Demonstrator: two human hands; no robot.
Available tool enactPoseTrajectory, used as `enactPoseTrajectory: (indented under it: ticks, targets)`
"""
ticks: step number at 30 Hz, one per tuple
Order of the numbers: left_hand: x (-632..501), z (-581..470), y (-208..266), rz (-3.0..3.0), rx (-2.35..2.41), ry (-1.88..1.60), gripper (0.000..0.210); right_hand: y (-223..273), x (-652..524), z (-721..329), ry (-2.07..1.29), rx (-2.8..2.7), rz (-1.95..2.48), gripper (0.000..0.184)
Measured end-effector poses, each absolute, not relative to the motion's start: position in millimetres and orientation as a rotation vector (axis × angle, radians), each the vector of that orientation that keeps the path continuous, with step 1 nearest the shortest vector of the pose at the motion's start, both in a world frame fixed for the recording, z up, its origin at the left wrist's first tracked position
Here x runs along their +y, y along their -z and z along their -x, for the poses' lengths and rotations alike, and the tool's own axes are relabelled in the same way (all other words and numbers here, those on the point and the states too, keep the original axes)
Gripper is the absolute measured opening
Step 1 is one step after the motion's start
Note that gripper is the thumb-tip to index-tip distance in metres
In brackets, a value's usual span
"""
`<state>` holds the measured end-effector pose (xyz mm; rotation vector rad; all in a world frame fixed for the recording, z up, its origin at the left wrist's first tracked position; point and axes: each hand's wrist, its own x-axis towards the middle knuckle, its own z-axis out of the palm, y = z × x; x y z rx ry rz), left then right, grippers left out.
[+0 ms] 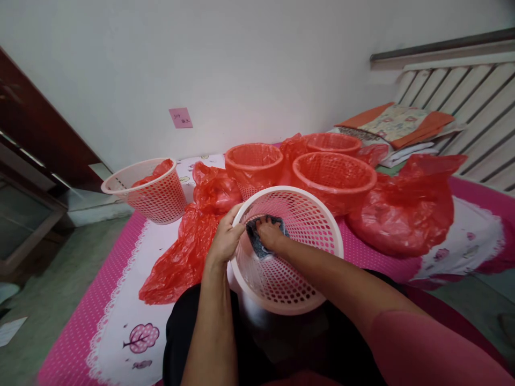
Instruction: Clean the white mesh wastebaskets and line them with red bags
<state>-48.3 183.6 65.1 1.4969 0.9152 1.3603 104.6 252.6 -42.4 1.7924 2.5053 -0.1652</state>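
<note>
A pale pink plastic waste basket (314, 225) with a perforated wall is tipped toward me over my lap. My left hand (227, 236) grips its rim on the left side, thumb over the edge. Inside the basket, my right hand (269, 233) presses a dark grey-blue cloth (257, 244) against the inner wall; the fingers are bent over it. Just left of the basket, a crumpled red plastic bag (181, 257) lies on the bedspread.
Red-bagged baskets (253, 161) stand behind, with another bagged basket (333, 182) to the right. A puffed red bag (402, 214) sits farther right. One pink basket (161, 198) stands left. Folded bedding (402, 126) lies by the slatted headboard (475, 107).
</note>
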Motion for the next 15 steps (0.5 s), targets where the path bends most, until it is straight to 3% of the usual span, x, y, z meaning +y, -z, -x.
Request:
enactPoseTrajectory:
  ticks: [15]
  targets:
    - [181.5, 42.6, -68.9, -1.423, 0.866, -1.343, 0.057, 65.5, 234.4, -84.4, 0.366, 2.244, -1.788, 0.048]
